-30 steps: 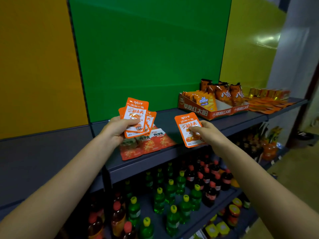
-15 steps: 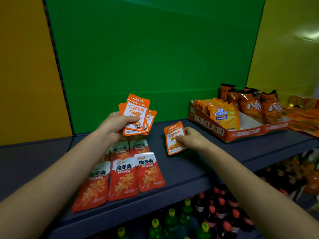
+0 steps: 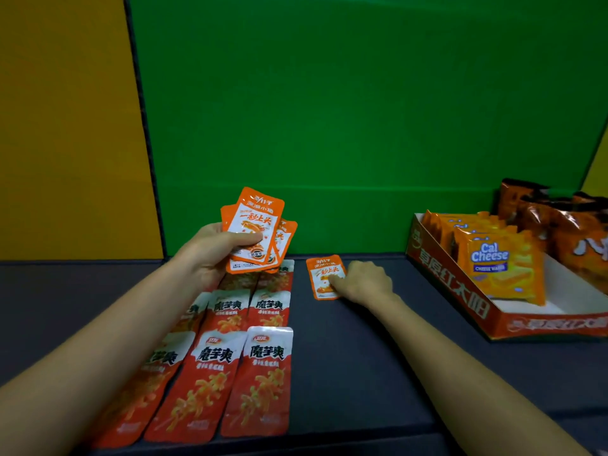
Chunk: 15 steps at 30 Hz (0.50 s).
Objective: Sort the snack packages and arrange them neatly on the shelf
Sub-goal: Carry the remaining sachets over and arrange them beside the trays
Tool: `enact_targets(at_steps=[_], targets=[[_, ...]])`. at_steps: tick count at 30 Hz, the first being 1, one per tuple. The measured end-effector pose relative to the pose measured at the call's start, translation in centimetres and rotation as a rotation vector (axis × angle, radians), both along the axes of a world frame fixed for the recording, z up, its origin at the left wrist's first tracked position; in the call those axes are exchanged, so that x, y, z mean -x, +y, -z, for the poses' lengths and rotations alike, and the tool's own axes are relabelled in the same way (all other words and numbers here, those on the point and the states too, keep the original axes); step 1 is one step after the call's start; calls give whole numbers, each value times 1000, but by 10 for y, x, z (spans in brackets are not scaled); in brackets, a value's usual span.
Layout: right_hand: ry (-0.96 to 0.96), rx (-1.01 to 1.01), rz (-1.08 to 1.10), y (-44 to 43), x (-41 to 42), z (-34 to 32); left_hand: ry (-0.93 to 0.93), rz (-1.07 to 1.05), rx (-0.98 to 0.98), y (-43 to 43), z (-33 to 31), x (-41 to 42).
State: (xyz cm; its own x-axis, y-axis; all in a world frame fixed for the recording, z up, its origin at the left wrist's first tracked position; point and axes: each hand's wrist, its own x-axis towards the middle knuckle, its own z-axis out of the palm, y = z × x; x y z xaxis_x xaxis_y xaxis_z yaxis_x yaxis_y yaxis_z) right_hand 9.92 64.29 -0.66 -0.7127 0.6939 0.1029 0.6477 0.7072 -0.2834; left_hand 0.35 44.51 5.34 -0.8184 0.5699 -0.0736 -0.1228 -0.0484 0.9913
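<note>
Left hand [image 3: 210,251] clamps a fan of small orange foil sachets [image 3: 258,232]; right hand [image 3: 365,281] presses one sachet [image 3: 324,278] flat at two o'clock of the red packets [image 3: 260,380]; light, slippery, probably best pinched by an edge.

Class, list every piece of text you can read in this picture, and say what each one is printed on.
"Cal Cheese": yellow-orange wafer packet in the orange cardboard display tray.
"魔芋爽": long red-and-white snack packets lying on the shelf.
"一秒上头": small orange sachets, fanned in the left hand and under the right hand.
Remaining small print: blurred.

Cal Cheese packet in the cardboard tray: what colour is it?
Orange-yellow with a blue logo, head view.
</note>
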Motion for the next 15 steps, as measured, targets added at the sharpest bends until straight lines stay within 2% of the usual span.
enact_targets(at_steps=[8, 10, 12, 15], targets=[[-125, -184, -90, 9, 7, -2, 35, -17, 15, 19, 8, -12], [-76, -198, -89, 9, 3, -6, 34, -22, 32, 21, 11, -13], [115, -86, -150, 8, -1, -11, 19, -13, 27, 24, 12, -13], [431, 395, -361, -1, 0, -18, 7, 7, 28, 31, 15, -17]])
